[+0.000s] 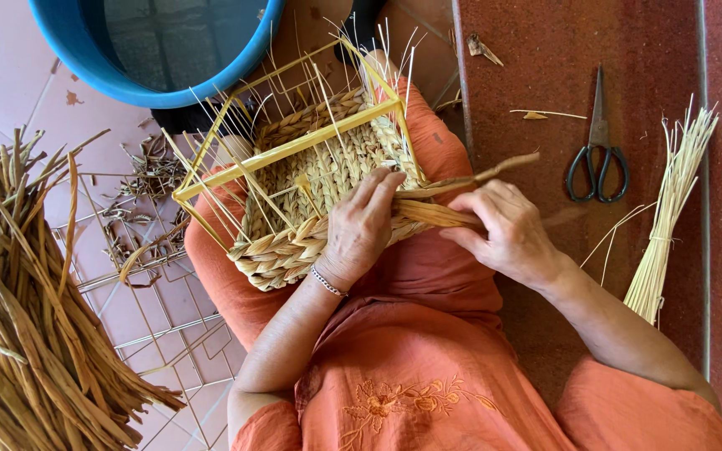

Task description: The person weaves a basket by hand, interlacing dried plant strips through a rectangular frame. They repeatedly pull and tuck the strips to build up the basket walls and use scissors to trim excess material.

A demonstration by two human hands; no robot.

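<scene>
At the centre of the frame the left hand (363,224) presses its fingers down on the woven wall of a half-made basket (311,200), its grip closed over the braid where a twisted fibre strand (449,185) leaves the weave. Just to its right, the right hand (507,234) has its grip pinched shut on that same strand, which runs up and right past the fingers. The basket rests on the person's lap, built around a yellow wire frame (286,150) with thin pale spokes standing up. Scissors (597,163) and a bundle of pale reeds (668,209) lie at the right; a heap of dried stalks (27,309) fills the lower left, and a blue tub (85,58) sits at the upper left
</scene>
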